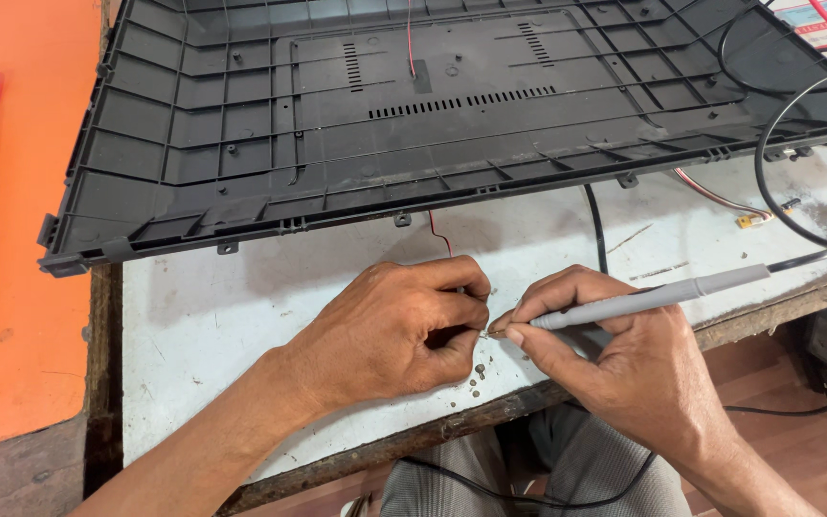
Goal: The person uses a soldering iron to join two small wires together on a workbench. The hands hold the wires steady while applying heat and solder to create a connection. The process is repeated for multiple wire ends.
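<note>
Both hands are down on the white bench top [241, 325] for us, knuckle to knuckle near its front edge. Beyond them, well above the fingers, we've got the big dark plastic back cover [413, 115] lying ribbed side up, its near rim overhanging the bench. Our left hand [394, 330] is curled tight, thumb and forefinger pinching the end of a thin red wire [440, 235] that runs straight away from us and up under that cover. Our right hand [605, 354] grips a grey soldering iron [658, 297] like a pen, its long axis slanting out and up to the right, black cord [777, 163] looping off beyond. The tip [495, 332] points left, meeting the pinched wire end right between the two hands. Small solder blobs [479, 371] sit just below the left fingers. Open room lies left of the left wrist; the bench edge runs close under both.
</note>
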The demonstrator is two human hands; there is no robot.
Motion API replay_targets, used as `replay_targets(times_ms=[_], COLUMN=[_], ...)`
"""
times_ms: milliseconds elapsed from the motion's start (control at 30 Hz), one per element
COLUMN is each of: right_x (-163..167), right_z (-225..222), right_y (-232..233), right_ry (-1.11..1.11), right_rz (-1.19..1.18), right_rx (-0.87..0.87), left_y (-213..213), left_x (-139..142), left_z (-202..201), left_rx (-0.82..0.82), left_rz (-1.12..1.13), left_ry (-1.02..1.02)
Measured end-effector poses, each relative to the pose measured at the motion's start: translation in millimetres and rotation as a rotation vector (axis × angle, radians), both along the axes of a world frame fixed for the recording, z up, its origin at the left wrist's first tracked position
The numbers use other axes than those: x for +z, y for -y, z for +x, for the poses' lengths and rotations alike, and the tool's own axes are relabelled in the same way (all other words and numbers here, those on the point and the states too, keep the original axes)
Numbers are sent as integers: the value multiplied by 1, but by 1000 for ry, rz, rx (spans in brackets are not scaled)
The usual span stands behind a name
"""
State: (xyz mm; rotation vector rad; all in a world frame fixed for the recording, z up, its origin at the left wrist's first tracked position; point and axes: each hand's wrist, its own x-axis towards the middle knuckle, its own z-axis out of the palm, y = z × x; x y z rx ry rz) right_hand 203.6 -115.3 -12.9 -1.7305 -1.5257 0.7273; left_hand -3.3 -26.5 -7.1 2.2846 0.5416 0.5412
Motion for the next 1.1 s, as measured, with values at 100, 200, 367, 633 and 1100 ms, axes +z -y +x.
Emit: replay_targets(times_ms=[100, 200, 367, 633, 1100], right_x=[0, 0, 0, -2, -1], right_z=[-1, -2, -2, -1, -3], right_y=[1, 1, 1, 2, 1], right_ry=[9, 15, 4, 14, 30], right_rz=[47, 23, 23, 102, 69], right_rx=[17, -6, 4, 60, 37], left_y=[0, -1, -1, 0, 0], left_x=[0, -1, -3, -4, -6], left_z=[1, 0, 0, -1, -1], left_rx=[10, -4, -14, -31, -28], left_rz=[-37, -13, -20, -22, -27], left_ry=[-23, -4, -8, -1, 33])
